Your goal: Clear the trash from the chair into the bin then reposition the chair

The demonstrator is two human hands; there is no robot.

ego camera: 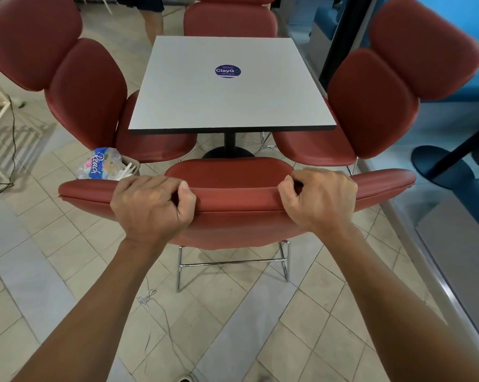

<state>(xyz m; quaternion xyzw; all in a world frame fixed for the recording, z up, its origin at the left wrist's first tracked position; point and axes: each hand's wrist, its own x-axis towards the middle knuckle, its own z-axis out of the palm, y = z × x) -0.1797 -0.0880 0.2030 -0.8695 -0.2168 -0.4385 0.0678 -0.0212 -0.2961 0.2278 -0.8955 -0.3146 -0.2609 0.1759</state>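
A red padded chair (232,194) on a chrome frame stands right in front of me, facing the table. My left hand (150,205) grips the top edge of its backrest left of centre. My right hand (321,199) grips the same edge right of centre. The chair's seat (227,168) shows bare red padding. On the floor to the left, behind the backrest's left end, stands a small bin (128,164). Trash (103,166) fills it: a blue-and-white plastic wrapper and white plastic cutlery.
A white square table (230,86) with a round blue sticker stands ahead on a black pedestal. Red chairs flank it at left (86,86), right (370,106) and at the far side (230,20). A thin cable (161,312) lies on the tiled floor. A glass partition runs along the right.
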